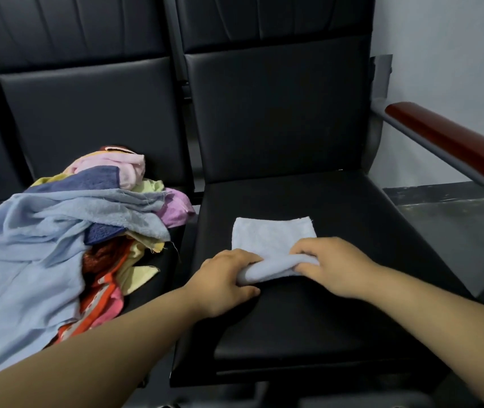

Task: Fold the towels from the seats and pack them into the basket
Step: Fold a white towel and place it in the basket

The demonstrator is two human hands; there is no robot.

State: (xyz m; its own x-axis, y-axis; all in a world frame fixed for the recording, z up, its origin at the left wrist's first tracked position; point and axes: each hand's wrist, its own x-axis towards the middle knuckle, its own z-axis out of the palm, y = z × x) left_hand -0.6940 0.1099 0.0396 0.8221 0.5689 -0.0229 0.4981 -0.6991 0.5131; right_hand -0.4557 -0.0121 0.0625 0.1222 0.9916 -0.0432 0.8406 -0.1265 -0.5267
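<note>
Pinching the near edge of the towel (pixel 273 240) with left hand (pixel 223 278) and right hand (pixel 333 265), fingers curled round it, likely to fold it over. Lying flat on the seat (pixel 323 319), near the pile (pixel 58 231).

Reddish-brown armrest (pixel 452 142) on grey metal bar (pixel 441 156) — far right, pale wall (pixel 441 54) behind, grey floor (pixel 447 228) below

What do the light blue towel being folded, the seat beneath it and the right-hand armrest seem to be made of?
The light blue towel looks like cotton terry, matte, with fuzzy nap and frayed edges. The seat is probably black leather or leatherette: smooth with a soft sheen and seamed panels. The armrest is reddish-brown and glossy, perhaps varnished wood or plastic.
</note>
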